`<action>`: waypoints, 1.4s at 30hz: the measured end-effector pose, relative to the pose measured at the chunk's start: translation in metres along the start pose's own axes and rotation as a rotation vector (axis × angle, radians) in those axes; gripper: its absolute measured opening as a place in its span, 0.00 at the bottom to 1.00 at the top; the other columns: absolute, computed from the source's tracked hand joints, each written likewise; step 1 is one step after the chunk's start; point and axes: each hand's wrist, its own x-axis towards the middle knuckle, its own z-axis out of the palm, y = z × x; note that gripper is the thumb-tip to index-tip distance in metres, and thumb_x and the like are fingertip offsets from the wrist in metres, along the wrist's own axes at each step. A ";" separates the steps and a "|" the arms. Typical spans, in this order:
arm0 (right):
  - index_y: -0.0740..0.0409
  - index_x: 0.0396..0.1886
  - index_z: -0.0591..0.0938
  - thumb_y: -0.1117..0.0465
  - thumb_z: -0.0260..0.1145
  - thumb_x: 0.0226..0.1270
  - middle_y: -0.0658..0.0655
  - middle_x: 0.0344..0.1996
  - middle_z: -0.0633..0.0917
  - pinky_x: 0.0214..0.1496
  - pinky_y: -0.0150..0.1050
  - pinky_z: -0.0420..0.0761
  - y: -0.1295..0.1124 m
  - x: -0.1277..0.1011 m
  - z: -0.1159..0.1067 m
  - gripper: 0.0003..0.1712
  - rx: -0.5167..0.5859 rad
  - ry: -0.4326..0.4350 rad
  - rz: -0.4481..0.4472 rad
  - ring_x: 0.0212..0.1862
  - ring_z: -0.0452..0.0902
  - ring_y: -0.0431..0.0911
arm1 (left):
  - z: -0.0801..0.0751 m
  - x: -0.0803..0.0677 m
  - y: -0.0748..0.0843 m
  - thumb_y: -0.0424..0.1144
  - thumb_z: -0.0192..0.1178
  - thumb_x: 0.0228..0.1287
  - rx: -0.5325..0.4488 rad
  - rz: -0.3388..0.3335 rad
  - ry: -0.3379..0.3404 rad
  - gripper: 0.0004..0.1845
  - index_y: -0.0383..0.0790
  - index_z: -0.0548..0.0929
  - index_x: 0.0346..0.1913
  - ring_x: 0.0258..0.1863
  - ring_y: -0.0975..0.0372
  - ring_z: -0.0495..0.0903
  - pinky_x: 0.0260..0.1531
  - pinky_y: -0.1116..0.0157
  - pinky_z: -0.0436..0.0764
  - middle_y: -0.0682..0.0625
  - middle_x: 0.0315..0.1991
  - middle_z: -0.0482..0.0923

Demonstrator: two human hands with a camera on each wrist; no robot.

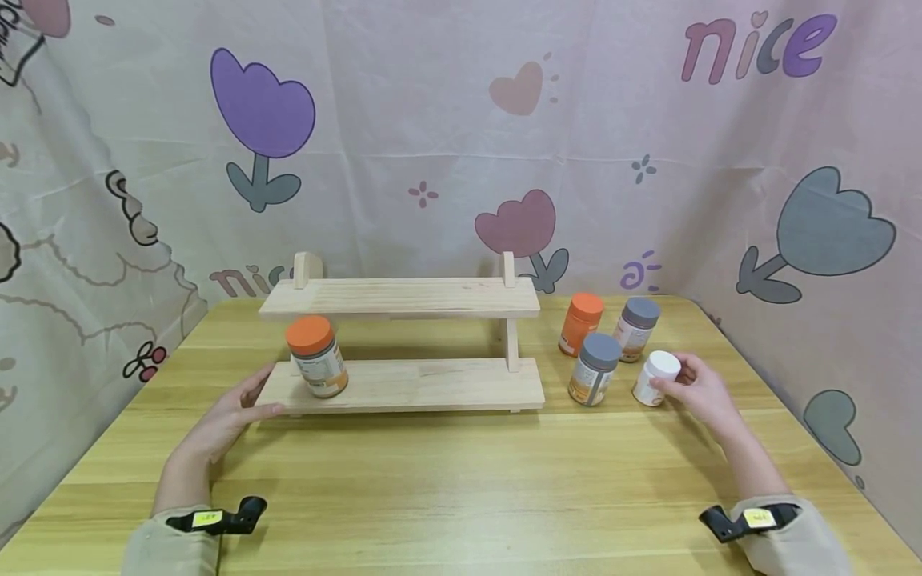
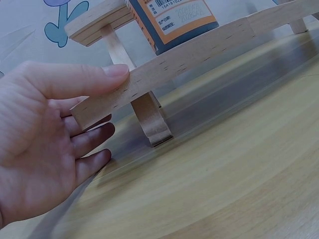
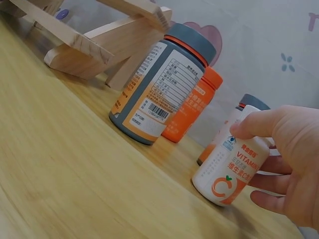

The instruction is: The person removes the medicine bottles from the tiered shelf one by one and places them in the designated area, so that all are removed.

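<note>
At the left end of a two-tier wooden shelf [image 1: 410,384], my left hand [image 1: 226,416] holds the lower board, thumb along its edge and fingers behind and below, as the left wrist view shows. An orange-lidded bottle [image 1: 317,360] stands upright on that board near the hand. On the right, my right hand [image 1: 702,392] grips a small white vitamin bottle [image 3: 229,164] between thumb and fingers. This bottle is upright or slightly tilted, at the table surface; whether it touches the table I cannot tell.
Beside the white bottle stand a grey-lidded bottle [image 1: 594,372], another grey-lidded bottle [image 1: 637,330] behind it, and an orange bottle [image 1: 580,324]. The shelf's upper board [image 1: 403,296] overhangs the back. A printed cloth [image 1: 432,120] hangs behind the wooden table [image 1: 461,496].
</note>
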 end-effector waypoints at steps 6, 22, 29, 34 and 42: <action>0.77 0.62 0.61 0.58 0.64 0.63 0.77 0.56 0.70 0.43 0.21 0.69 -0.002 -0.001 -0.003 0.37 -0.013 -0.032 0.013 0.55 0.68 0.61 | 0.000 0.001 0.001 0.37 0.58 0.63 0.025 -0.011 0.002 0.46 0.33 0.37 0.72 0.68 0.41 0.28 0.62 0.38 0.34 0.35 0.71 0.28; 0.76 0.64 0.59 0.55 0.60 0.66 0.76 0.57 0.68 0.56 0.57 0.68 -0.018 0.000 -0.015 0.37 -0.031 0.009 -0.056 0.58 0.63 0.65 | 0.001 0.000 0.002 0.37 0.58 0.63 0.029 -0.002 0.005 0.46 0.31 0.37 0.72 0.68 0.41 0.28 0.62 0.39 0.34 0.34 0.71 0.29; 0.74 0.66 0.58 0.52 0.60 0.66 0.76 0.59 0.67 0.59 0.63 0.62 -0.047 0.006 -0.017 0.39 -0.026 0.016 -0.121 0.59 0.62 0.68 | 0.000 -0.001 0.003 0.37 0.58 0.63 0.030 -0.003 -0.001 0.46 0.31 0.37 0.72 0.68 0.41 0.28 0.62 0.38 0.34 0.34 0.71 0.29; 0.71 0.67 0.57 0.50 0.60 0.66 0.73 0.59 0.69 0.60 0.61 0.63 -0.075 0.012 -0.010 0.40 -0.030 -0.035 -0.158 0.60 0.63 0.66 | 0.000 -0.001 0.004 0.38 0.58 0.63 0.035 -0.020 0.001 0.46 0.33 0.37 0.72 0.68 0.41 0.28 0.62 0.38 0.35 0.35 0.72 0.29; 0.67 0.67 0.61 0.54 0.64 0.63 0.69 0.58 0.72 0.63 0.55 0.64 -0.120 0.019 0.012 0.38 0.045 -0.092 -0.247 0.60 0.66 0.61 | 0.000 0.000 0.003 0.37 0.59 0.63 0.014 -0.015 0.000 0.46 0.32 0.37 0.72 0.68 0.42 0.28 0.62 0.39 0.34 0.35 0.72 0.29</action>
